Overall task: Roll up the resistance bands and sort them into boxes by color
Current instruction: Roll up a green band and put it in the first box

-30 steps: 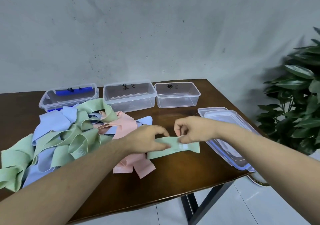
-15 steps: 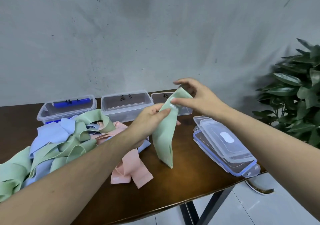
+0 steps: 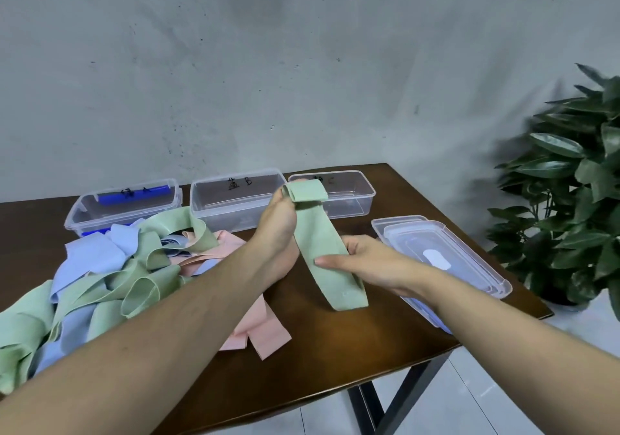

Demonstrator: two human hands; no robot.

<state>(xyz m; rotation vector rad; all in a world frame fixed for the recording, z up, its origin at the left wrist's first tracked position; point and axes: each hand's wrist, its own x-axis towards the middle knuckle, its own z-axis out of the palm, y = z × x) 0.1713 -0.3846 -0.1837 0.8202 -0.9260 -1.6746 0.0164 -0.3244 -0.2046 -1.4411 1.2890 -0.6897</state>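
Handwritten "B" on middle box (image 3: 235, 200), "A" on left box (image 3: 124, 203).

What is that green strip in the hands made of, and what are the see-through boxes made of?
The green band looks like soft, matte stretchy rubber or latex: it bends and folds over at the top without creasing. The boxes seem to be thin clear plastic, glossy, since the table shows through their walls. I can't be sure by looks alone.

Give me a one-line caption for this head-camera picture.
Two hands start rolling a green band above a table with three clear boxes.
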